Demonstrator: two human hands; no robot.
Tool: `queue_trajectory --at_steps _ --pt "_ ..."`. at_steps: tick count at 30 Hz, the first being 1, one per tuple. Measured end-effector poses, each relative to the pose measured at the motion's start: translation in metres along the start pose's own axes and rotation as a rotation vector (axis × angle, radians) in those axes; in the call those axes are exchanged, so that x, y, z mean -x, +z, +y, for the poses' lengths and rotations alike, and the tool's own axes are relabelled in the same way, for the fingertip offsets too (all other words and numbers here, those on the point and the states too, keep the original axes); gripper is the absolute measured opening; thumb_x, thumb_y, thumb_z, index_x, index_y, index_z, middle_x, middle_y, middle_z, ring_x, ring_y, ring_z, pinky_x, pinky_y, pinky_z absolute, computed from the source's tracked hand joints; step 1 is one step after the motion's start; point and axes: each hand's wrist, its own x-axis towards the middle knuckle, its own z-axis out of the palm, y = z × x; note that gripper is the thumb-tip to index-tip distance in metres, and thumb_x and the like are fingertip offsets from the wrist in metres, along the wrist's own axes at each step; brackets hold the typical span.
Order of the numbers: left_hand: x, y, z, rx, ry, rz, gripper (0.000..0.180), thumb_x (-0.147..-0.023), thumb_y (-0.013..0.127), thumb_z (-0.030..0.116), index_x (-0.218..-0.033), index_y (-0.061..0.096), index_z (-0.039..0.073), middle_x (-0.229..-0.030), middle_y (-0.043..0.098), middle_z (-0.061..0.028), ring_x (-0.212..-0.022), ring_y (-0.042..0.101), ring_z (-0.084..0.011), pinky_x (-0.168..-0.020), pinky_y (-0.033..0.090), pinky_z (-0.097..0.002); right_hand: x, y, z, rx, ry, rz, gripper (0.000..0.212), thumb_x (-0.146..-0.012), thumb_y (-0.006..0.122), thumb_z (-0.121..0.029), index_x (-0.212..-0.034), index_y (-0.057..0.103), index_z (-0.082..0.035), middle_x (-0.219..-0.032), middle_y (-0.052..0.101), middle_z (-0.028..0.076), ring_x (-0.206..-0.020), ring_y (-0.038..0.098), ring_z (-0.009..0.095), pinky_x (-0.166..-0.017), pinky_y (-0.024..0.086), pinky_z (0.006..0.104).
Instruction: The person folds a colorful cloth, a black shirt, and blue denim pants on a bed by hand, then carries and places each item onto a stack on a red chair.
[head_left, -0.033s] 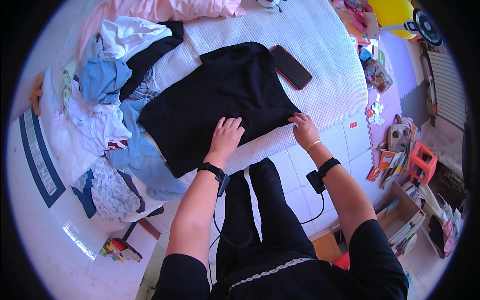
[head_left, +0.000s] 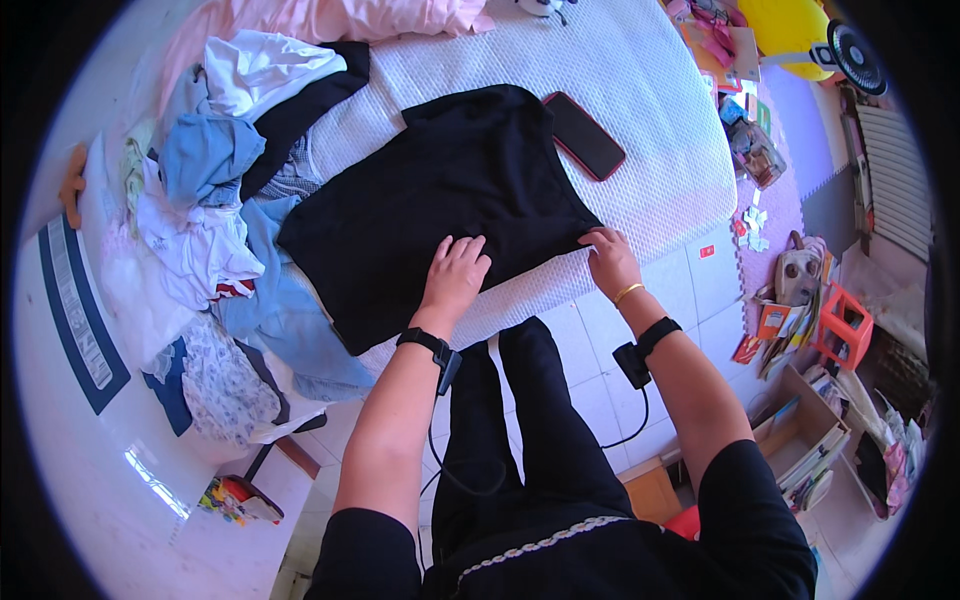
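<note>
A black T-shirt [head_left: 430, 190] lies spread out on the white quilted bed [head_left: 650, 120], with small wrinkles near its middle. My left hand [head_left: 458, 272] rests on the shirt's near side, its fingers stretched out and slightly apart. At the shirt's right corner, my right hand [head_left: 612, 262] pinches the edge between thumb and fingers. Just past the shirt's upper right edge, a phone [head_left: 588, 137] in a red case lies with its dark screen up. Each wrist wears a black strap with a small device and cable.
A heap of clothes [head_left: 205, 190] lies left of the shirt, with blue jeans [head_left: 290, 310] touching its edge. Pink cloth [head_left: 330, 18] is at the bed's far side. Tiled floor [head_left: 640, 310], a small fan [head_left: 855, 55] and a box of books [head_left: 800, 425] are to the right.
</note>
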Motion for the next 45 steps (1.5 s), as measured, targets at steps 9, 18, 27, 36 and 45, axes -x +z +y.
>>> queue_trajectory --at_steps 9,18,27,36,45 --pt "0.007 -0.004 -0.003 0.134 -0.231 0.108 0.015 -0.120 0.077 0.008 -0.130 0.087 0.010 -0.173 0.080 -0.0154 -0.159 0.074 -0.0387 -0.142 0.055 -0.0597 -0.022 -0.002 -0.060 0.088 -0.212 0.071 0.033 -0.112 0.084 0.003 -0.137 0.094 -0.015 -0.152 0.082 0.014 -0.146 0.078 0.043 -0.116 0.074 0.0530" --pt "0.083 0.011 -0.020 0.043 -0.326 0.066 0.020 -0.118 0.089 0.018 -0.137 0.084 0.012 -0.154 0.078 -0.0112 -0.146 0.076 -0.0378 -0.129 0.062 -0.0554 -0.012 0.000 -0.053 0.312 -0.409 -0.029 0.064 -0.110 0.086 0.002 -0.167 0.087 -0.025 -0.176 0.075 0.019 -0.165 0.070 0.045 -0.142 0.059 0.0605" --pt "0.187 0.037 -0.041 -0.130 -0.367 -0.124 0.014 -0.116 0.080 0.014 -0.130 0.079 0.014 -0.135 0.076 -0.0107 -0.131 0.078 -0.0358 -0.114 0.068 -0.0528 -0.010 0.019 -0.045 0.472 -0.411 -0.108 0.078 -0.115 0.087 -0.002 -0.181 0.073 -0.039 -0.171 0.066 0.018 -0.157 0.069 0.039 -0.137 0.061 0.0549" --pt "0.188 0.002 -0.050 0.005 -0.401 -0.319 0.012 -0.116 0.077 0.010 -0.127 0.082 0.011 -0.134 0.081 -0.0129 -0.135 0.080 -0.0371 -0.118 0.067 -0.0531 -0.027 -0.012 -0.057 0.441 -0.274 -0.298 0.062 -0.119 0.085 0.001 -0.166 0.091 -0.040 -0.139 0.071 0.012 -0.136 0.081 0.034 -0.116 0.074 0.0423" --pt "0.129 -0.042 -0.135 -0.087 -0.444 0.064 0.005 -0.118 0.077 0.016 -0.117 0.080 0.013 -0.120 0.079 -0.0103 -0.123 0.082 -0.0356 -0.107 0.067 -0.0527 -0.146 -0.024 -0.093 0.248 -0.423 0.055 0.049 -0.110 0.077 0.004 -0.150 0.094 -0.019 -0.143 0.081 0.015 -0.135 0.082 0.042 -0.117 0.073 0.0529"
